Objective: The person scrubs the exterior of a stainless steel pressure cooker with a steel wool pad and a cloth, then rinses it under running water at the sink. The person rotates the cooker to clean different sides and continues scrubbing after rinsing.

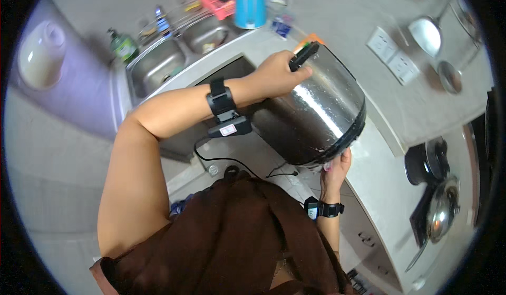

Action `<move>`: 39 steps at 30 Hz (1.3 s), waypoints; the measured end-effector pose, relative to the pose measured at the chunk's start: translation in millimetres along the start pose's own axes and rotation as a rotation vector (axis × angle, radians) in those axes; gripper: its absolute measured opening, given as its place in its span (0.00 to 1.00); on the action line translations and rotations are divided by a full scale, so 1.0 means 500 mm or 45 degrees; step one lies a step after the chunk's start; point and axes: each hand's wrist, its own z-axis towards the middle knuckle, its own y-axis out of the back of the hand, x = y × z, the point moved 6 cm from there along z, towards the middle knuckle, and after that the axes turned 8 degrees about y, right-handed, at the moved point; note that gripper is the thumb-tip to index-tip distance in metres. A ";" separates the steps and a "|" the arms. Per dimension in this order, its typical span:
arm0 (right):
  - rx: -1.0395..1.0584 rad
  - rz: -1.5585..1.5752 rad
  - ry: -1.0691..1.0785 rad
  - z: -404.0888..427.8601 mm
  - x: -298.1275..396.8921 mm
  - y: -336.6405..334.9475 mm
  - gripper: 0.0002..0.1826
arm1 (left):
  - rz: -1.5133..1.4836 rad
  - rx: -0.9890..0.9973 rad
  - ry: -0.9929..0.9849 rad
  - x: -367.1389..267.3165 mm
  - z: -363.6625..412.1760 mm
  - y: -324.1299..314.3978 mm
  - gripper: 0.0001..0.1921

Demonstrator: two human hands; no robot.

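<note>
A large cylindrical stainless steel cooker body with a black rim at its lower end is held tilted over the counter. My left hand is closed around the black handle at its upper end, thumb against the steel. At the lower end, my right hand reaches up to the black-rimmed base, its fingers bent against it and partly hidden. A small pink thing shows between that hand and the base, too small to identify. White foam-like spots lie along the rim.
Behind stands a double steel sink with a tap, a green soap bottle, a pink basket and a blue pitcher. Wall sockets and hanging ladles are at right, above a lidded pan.
</note>
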 end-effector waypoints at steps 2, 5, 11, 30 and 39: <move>0.086 -0.066 -0.146 -0.001 -0.046 -0.085 0.16 | 0.017 -0.053 0.107 0.036 -0.037 0.094 0.22; 0.346 -0.066 -0.210 0.024 -0.142 -0.213 0.16 | 0.091 -0.250 0.265 0.090 -0.074 0.240 0.17; 0.823 -0.012 -0.251 0.058 -0.266 -0.582 0.17 | -0.020 -0.695 0.299 0.178 -0.199 0.536 0.16; 1.424 0.347 -0.471 0.073 -0.613 -1.189 0.18 | -0.110 -1.360 0.701 0.533 -0.238 0.965 0.17; 1.499 0.469 -0.957 0.124 -0.796 -1.262 0.21 | 0.111 -1.268 0.936 0.619 -0.093 1.059 0.24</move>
